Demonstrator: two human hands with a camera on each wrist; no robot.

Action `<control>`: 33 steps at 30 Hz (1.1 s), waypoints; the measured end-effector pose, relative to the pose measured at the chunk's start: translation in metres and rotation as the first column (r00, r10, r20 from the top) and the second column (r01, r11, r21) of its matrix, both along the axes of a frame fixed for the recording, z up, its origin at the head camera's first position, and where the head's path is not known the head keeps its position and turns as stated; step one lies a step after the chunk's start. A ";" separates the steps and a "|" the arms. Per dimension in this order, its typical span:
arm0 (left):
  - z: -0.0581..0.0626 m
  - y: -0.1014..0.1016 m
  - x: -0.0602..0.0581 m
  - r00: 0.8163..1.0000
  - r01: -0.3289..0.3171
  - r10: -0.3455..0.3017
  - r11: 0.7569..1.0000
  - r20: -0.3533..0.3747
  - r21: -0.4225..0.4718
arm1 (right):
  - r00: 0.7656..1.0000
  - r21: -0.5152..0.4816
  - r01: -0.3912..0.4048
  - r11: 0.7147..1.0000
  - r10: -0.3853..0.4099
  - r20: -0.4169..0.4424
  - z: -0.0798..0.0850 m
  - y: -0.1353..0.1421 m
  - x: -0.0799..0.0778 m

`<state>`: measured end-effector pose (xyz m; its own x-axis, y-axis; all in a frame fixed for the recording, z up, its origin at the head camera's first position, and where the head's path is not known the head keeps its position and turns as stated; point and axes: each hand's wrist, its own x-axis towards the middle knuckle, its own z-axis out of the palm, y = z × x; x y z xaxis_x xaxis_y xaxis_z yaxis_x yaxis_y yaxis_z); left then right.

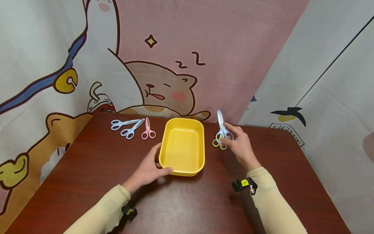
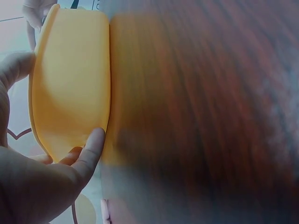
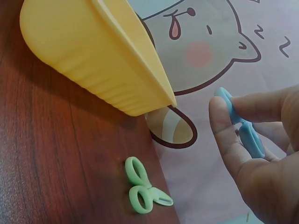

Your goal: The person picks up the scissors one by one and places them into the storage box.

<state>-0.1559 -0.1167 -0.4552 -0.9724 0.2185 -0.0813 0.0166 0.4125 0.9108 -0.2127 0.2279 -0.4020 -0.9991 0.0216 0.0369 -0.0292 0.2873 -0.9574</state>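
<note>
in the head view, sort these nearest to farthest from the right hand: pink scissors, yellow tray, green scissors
From the right hand:
1. Green scissors: just to its left, partly hidden by the blue scissors it holds.
2. Yellow tray: farther left, mid-table.
3. Pink scissors: beyond the tray's left side.

The surface [image 1: 190, 201] carries a tray [image 1: 187, 173] touching the left fingers [image 1: 165, 171], three scissors [image 1: 135, 126] beyond, green scissors [image 3: 148, 187] below the right fingers [image 1: 233, 128].

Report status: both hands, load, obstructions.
Left hand gripping yellow rectangular plastic tray. Right hand holding light-blue plastic-handled scissors aloft. No obstruction seen between them.
</note>
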 end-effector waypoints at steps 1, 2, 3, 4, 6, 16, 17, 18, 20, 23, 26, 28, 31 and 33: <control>0.000 0.000 0.000 1.000 0.001 -0.001 1.000 0.001 0.001 | 1.000 0.002 -0.003 1.000 0.003 0.000 0.001 0.000 0.000; 0.000 0.000 0.000 1.000 0.001 -0.001 1.000 0.000 0.003 | 1.000 0.000 -0.006 1.000 0.006 0.001 0.002 -0.001 0.001; 0.000 0.000 0.000 1.000 0.001 -0.001 1.000 0.001 0.003 | 1.000 -0.001 -0.009 1.000 0.009 0.003 0.003 -0.002 0.001; 0.001 0.000 0.000 1.000 0.000 0.000 1.000 0.001 0.004 | 1.000 -0.001 -0.013 1.000 0.013 0.005 0.005 -0.002 0.001; 0.001 0.000 0.000 1.000 -0.001 0.001 1.000 0.003 0.005 | 1.000 -0.002 -0.017 1.000 0.017 0.010 0.007 -0.003 0.002; 0.000 0.001 0.000 1.000 -0.008 0.008 1.000 0.008 -0.001 | 0.998 -0.025 -0.044 0.999 0.045 0.033 0.016 -0.009 0.002; 0.000 0.001 0.000 1.000 -0.008 0.008 1.000 0.008 0.000 | 0.998 -0.030 -0.047 0.998 0.048 0.032 0.017 -0.010 0.002; 0.000 0.000 0.000 1.000 -0.008 0.008 1.000 0.009 0.000 | 0.998 -0.036 -0.049 0.998 0.050 0.033 0.017 -0.011 0.002; 0.000 0.000 0.000 1.000 -0.007 0.007 1.000 0.008 -0.002 | 0.998 -0.044 -0.056 0.997 0.057 0.036 0.018 -0.012 0.001; -0.001 0.000 0.000 1.000 -0.006 0.006 1.000 0.006 -0.001 | 0.997 -0.047 -0.062 0.997 0.064 0.043 0.019 -0.015 0.000; -0.001 -0.001 0.000 1.000 -0.003 0.003 1.000 0.004 -0.001 | 0.997 -0.052 -0.063 0.997 0.066 0.051 0.020 -0.018 0.000; -0.002 -0.001 0.000 1.000 -0.004 0.004 1.000 0.004 -0.001 | 0.996 -0.063 -0.063 0.996 0.067 0.058 0.021 -0.021 0.000; -0.002 -0.001 0.000 1.000 -0.004 0.004 1.000 0.003 0.001 | 0.995 -0.068 -0.069 0.995 0.073 0.070 0.022 -0.024 0.000; -0.002 -0.001 0.000 1.000 -0.005 0.005 1.000 0.003 0.003 | 0.994 -0.061 -0.069 0.996 0.074 0.077 0.022 -0.025 0.000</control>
